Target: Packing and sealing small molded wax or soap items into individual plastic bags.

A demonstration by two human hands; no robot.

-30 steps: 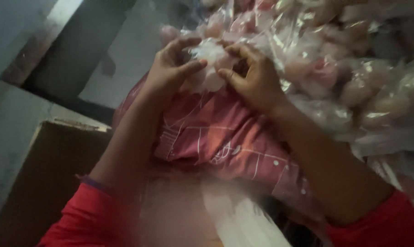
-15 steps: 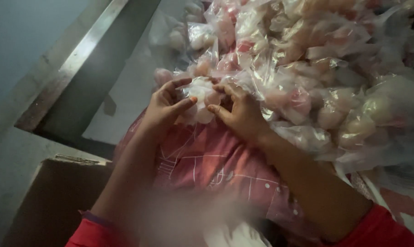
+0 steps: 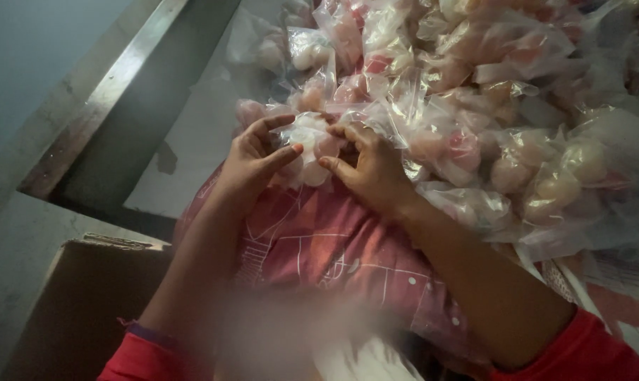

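1. both sets of fingertips pinch one small clear bag (image 3: 309, 144) of pale round pieces; the left hand (image 3: 252, 159) has its thumb and forefinger closed on the bag's left side, and the right hand (image 3: 365, 166) curls over its right side with the thumb pressed in from below.
2. the bag sits at the near edge of the pile (image 3: 475, 106), right above a red patterned cloth (image 3: 312, 243) that lies under both wrists.
3. as far as i can judge, this bag is mid-handling: it is filled, but whether its mouth is closed i cannot tell, the fingers cover it.
4. a great many like bags are heaped to the right and behind, filled with pink and cream pieces; which are finished and which wait i cannot tell.
5. a cardboard box (image 3: 80, 303) stands at lower left, its flap open; what is inside is not visible.
6. room to move: bare worktop (image 3: 192, 134) lies left of the hands up to a metal edge rail (image 3: 115, 92), with a dark gap beyond it; to the right the pile crowds close against the right hand, so free space is on the left and toward the box.
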